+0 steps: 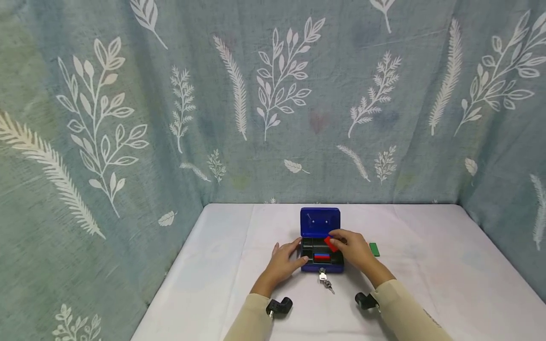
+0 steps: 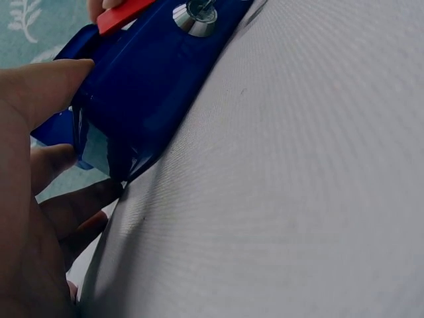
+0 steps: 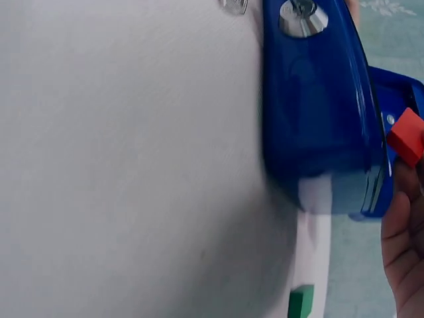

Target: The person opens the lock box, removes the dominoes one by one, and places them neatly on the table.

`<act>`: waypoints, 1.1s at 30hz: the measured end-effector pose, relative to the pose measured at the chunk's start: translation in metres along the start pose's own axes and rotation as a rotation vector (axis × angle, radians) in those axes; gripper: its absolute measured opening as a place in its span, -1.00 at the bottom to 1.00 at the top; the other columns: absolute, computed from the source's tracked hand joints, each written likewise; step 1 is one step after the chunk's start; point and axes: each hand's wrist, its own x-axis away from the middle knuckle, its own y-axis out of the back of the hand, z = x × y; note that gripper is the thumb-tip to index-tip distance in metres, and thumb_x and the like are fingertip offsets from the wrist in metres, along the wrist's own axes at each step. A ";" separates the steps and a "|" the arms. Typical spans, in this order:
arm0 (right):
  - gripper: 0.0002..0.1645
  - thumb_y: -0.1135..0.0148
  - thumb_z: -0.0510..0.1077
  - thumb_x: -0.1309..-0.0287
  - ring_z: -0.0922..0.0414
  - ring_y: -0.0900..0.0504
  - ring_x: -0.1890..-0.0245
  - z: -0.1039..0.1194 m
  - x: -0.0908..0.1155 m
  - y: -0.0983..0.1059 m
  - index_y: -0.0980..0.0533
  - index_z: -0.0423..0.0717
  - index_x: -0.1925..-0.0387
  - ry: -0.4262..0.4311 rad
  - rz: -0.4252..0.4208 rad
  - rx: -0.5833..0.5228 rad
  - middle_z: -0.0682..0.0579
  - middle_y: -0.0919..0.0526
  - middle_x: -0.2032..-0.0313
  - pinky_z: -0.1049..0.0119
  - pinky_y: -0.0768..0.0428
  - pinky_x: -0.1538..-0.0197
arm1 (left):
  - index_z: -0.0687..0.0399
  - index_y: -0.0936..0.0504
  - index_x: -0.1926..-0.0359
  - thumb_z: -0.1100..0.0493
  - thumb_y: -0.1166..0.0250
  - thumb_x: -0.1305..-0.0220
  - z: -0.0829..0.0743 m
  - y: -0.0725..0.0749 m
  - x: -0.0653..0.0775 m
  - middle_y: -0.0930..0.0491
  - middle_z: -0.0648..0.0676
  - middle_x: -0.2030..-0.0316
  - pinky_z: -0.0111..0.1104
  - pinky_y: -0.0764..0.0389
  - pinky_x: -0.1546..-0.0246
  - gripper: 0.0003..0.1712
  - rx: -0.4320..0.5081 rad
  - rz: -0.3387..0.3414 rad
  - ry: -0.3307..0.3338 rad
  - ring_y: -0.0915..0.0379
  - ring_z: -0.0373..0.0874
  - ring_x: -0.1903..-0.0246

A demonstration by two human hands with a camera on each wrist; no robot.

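A blue cash box [image 1: 322, 268] stands with its lid [image 1: 320, 221] raised, showing a black compartment tray [image 1: 314, 244]. Blue and red blocks [image 1: 322, 257] lie in its front middle compartment. My left hand [image 1: 281, 263] holds the box's left end, thumb at the front rim and fingers along the side wall. Between thumb and fingers, my right hand [image 1: 351, 247] pinches a flat red block [image 1: 330, 244] over the right part of the tray. In the right wrist view that red block [image 3: 407, 138] overlaps the raised lid. Keys [image 1: 326, 283] hang from the front lock.
To the right of the box a green block [image 1: 374, 249] lies on the white-covered table [image 1: 426, 284]. Patterned blue-green cloth [image 1: 320, 109] encloses the table at the back and sides. A black wrist camera [image 1: 279, 307] sits at each sleeve end.
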 end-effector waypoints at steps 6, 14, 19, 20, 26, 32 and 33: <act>-0.62 -0.23 -0.07 -0.30 0.14 -0.61 0.31 -0.008 0.007 0.010 -0.57 -0.06 -0.11 -0.021 -0.015 -0.061 -0.02 -0.64 0.14 0.23 -0.62 0.27 | -0.08 -0.34 -0.42 -0.27 -0.21 -0.22 0.004 0.000 0.002 -0.49 0.03 -0.23 0.11 0.19 -0.38 -0.19 0.000 -0.004 -0.010 -0.34 0.02 -0.25; -0.61 -0.25 -0.11 -0.29 0.10 -0.63 0.32 -0.019 0.010 0.026 -0.56 -0.16 -0.11 0.009 -0.030 -0.078 -0.07 -0.63 0.18 0.27 -0.60 0.33 | -0.12 -0.33 -0.43 -0.28 -0.21 -0.22 0.002 0.002 0.002 -0.49 0.00 -0.23 0.08 0.20 -0.40 -0.19 -0.007 -0.001 0.002 -0.32 -0.01 -0.26; -0.60 -0.25 -0.12 -0.29 0.06 -0.65 0.27 -0.026 0.013 0.034 -0.55 -0.19 -0.10 -0.012 -0.033 -0.051 -0.10 -0.64 0.16 0.29 -0.61 0.31 | -0.11 -0.31 -0.44 -0.30 -0.19 -0.23 0.001 0.003 0.002 -0.47 0.01 -0.24 0.08 0.20 -0.39 -0.18 -0.016 0.014 -0.001 -0.31 -0.01 -0.26; -0.61 -0.25 -0.13 -0.28 0.06 -0.65 0.28 -0.027 0.014 0.035 -0.56 -0.19 -0.10 -0.019 -0.036 -0.051 -0.10 -0.64 0.17 0.29 -0.61 0.32 | -0.10 -0.30 -0.44 -0.30 -0.19 -0.23 0.001 0.003 0.003 -0.47 0.02 -0.25 0.09 0.19 -0.39 -0.18 -0.021 0.011 -0.006 -0.31 -0.01 -0.26; -0.61 -0.25 -0.13 -0.28 0.08 -0.63 0.35 -0.032 0.017 0.043 -0.55 -0.23 -0.09 -0.030 -0.023 -0.049 -0.15 -0.64 0.15 0.29 -0.59 0.41 | -0.08 -0.29 -0.45 -0.29 -0.18 -0.24 -0.002 0.006 0.003 -0.45 0.04 -0.26 0.12 0.17 -0.38 -0.17 -0.029 0.015 -0.016 -0.31 0.01 -0.27; -0.60 -0.23 -0.08 -0.31 0.01 -0.63 0.22 -0.040 0.020 0.048 -0.56 -0.18 -0.10 -0.058 -0.020 0.005 -0.12 -0.65 0.13 0.20 -0.60 0.27 | -0.10 -0.27 -0.46 -0.30 -0.15 -0.25 -0.001 0.006 0.003 -0.44 0.04 -0.27 0.09 0.18 -0.39 -0.17 -0.030 0.024 -0.020 -0.30 -0.01 -0.28; -0.59 -0.22 -0.06 -0.31 -0.02 -0.62 0.18 -0.042 0.021 0.049 -0.56 -0.17 -0.11 -0.066 -0.017 0.014 -0.12 -0.65 0.12 0.16 -0.59 0.23 | -0.10 -0.27 -0.46 -0.29 -0.16 -0.25 -0.001 0.006 0.003 -0.45 0.04 -0.27 0.08 0.18 -0.39 -0.18 -0.031 0.021 -0.019 -0.30 -0.01 -0.27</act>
